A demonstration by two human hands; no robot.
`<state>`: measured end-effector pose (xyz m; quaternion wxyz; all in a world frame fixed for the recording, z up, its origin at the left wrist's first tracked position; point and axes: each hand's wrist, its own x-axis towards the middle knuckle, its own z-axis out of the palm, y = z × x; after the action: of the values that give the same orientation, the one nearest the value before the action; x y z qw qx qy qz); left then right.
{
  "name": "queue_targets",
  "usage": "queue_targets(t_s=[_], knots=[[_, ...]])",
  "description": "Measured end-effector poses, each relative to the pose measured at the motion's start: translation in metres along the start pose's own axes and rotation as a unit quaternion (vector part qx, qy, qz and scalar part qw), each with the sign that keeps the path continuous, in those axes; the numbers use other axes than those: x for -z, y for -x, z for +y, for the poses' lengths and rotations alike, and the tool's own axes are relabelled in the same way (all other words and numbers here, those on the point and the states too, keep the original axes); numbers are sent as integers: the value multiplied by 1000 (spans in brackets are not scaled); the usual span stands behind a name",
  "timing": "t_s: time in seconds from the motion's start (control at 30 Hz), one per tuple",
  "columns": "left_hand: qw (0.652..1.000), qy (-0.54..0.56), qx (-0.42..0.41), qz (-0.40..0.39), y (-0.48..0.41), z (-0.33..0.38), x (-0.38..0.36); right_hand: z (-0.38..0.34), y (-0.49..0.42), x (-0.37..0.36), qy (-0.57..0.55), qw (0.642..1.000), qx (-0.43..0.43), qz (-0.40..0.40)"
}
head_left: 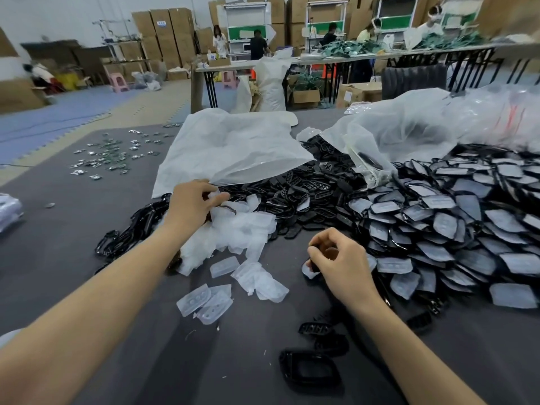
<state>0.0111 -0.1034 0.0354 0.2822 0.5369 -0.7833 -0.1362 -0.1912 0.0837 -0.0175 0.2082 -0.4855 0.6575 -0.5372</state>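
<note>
Left hand (193, 204) pinches clear pad (214, 197); right hand (342, 260) grips small part (309, 270); white bag (233, 147) spills black frames (304, 185).

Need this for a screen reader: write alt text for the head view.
Left hand pinches a translucent pad from a pile of them while the right hand holds a small black-and-clear part at a grey table. Heaps of black plastic shells and open plastic bags lie behind.
</note>
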Motion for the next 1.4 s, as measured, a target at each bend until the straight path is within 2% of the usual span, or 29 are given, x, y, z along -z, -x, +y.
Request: queue_targets(t_s=[0.07, 0.17, 0.23, 0.3, 0.37, 0.43, 0.57, 0.67, 0.77, 0.97, 1.4], knots=[[998, 42, 24, 37, 8, 14, 1, 0, 1, -1, -26, 1000, -1, 7], [969, 239, 17, 54, 48, 57, -19, -2, -1, -3, -94, 995, -7, 23], [917, 398, 39, -4, 95, 82, -52, -3, -2, -2, -112, 993, -7, 48], [846, 523, 86, -50, 131, 96, -80, -2, -2, 2, -125, 990, -10, 69], [773, 621, 121, -46, 137, 97, -90, 0, 1, 7, -163, 984, -31, 63], [739, 663, 111, -34, 132, 93, -88, 3, 3, 10, -203, 976, -60, 45], [740, 665, 88, -52, 133, 87, -90, 4, 3, 9, -326, 940, -93, 39], [741, 664, 86, -61, 131, 86, -93, 6, 1, 8, -369, 922, -107, 48], [723, 680, 98, -76, 127, 86, -93, 6, -1, 9, -369, 921, -106, 60], [716, 681, 94, -118, 125, 84, -93, 6, 1, 7, -345, 929, -107, 74], [704, 693, 116, -100, 124, 82, -93, -1, 3, 5, -386, 903, -169, 86]])
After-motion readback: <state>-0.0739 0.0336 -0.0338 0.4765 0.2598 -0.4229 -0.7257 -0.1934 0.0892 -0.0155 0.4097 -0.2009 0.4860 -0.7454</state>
